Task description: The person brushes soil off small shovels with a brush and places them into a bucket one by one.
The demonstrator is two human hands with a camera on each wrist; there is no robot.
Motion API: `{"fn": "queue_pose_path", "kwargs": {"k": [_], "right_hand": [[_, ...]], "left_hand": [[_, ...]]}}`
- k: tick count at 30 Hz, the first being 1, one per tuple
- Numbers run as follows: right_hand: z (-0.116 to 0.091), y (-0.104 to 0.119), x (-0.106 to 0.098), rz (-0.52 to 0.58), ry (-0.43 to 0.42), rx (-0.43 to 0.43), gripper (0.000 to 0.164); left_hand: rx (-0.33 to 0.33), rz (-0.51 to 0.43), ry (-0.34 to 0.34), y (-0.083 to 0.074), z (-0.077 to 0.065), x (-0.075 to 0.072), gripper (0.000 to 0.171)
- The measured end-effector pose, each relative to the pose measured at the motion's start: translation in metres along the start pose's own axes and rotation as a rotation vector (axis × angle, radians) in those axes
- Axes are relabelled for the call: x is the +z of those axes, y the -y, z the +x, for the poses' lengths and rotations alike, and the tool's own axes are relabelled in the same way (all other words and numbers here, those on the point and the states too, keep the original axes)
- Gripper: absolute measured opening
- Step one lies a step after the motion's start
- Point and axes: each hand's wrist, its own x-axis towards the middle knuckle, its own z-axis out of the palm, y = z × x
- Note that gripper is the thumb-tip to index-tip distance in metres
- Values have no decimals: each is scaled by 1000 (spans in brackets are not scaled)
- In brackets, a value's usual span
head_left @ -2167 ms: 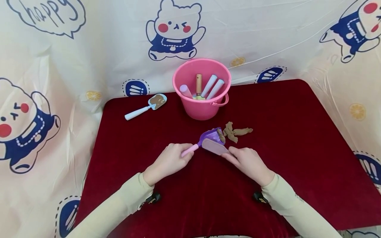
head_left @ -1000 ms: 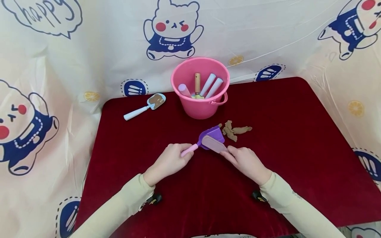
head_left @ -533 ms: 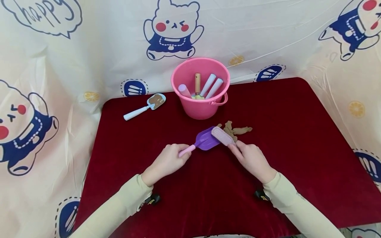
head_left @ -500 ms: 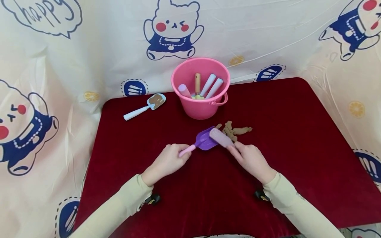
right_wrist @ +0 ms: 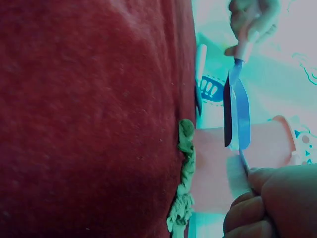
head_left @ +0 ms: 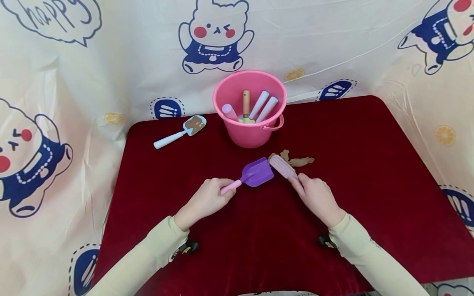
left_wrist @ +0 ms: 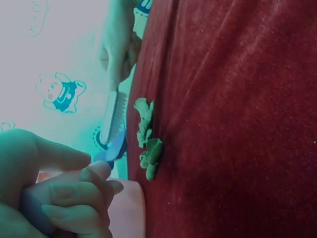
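My left hand (head_left: 207, 199) grips the pink handle of a small purple shovel (head_left: 258, 172), its bare scoop pointing right. In my right hand (head_left: 317, 197) is a pale pink brush (head_left: 283, 166); pale bristles (right_wrist: 237, 176) show in the right wrist view. The brush head lies just right of the shovel's front edge, overlapping brown clay-like pieces (head_left: 301, 161) in the head view and hiding part of them. Both wrist views show the shovel and brush held above the cloth, with the clay-like pieces (left_wrist: 151, 151) lying below, tinted green there.
Behind the shovel stands a pink bucket (head_left: 246, 135) holding several upright tool handles. A light blue trowel (head_left: 174, 138) with brown material on its blade lies at the back left. Dark red cloth (head_left: 244, 246) covers the table; a printed curtain (head_left: 314, 37) hangs behind.
The brush has moved right, from over the shovel's scoop to past its front edge. A brown lump seen in the scoop at first is no longer in it. The shovel has shifted slightly left.
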Motion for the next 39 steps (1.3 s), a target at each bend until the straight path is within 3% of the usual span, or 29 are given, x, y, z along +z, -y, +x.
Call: {"fn": "queue_pose_path", "kwargs": {"k": [4,10,18,22,29,32,39], "right_hand": [[1,2,0,42,-10,-27,40],[-1,2,2,36,40,-115,39],[8,-15,-17,13,33,45,36],[9,-17,-24,23,28,75,38],[8,-8,-25,81,-42,57,38],[10,-2,-25,118,-54,27,38],[14,16,-22,175,48,-80,38]], "left_hand": [[7,13,-10,-1,2,1,25],[25,-12,1,-3,5,0,26],[28,15,-36,1,5,-4,28],[58,71,-56,2,5,-1,24],[132,130,-160,2,3,3,12],[164,144,-194,2,3,4,17],[268,280,-307,4,3,10,22]]}}
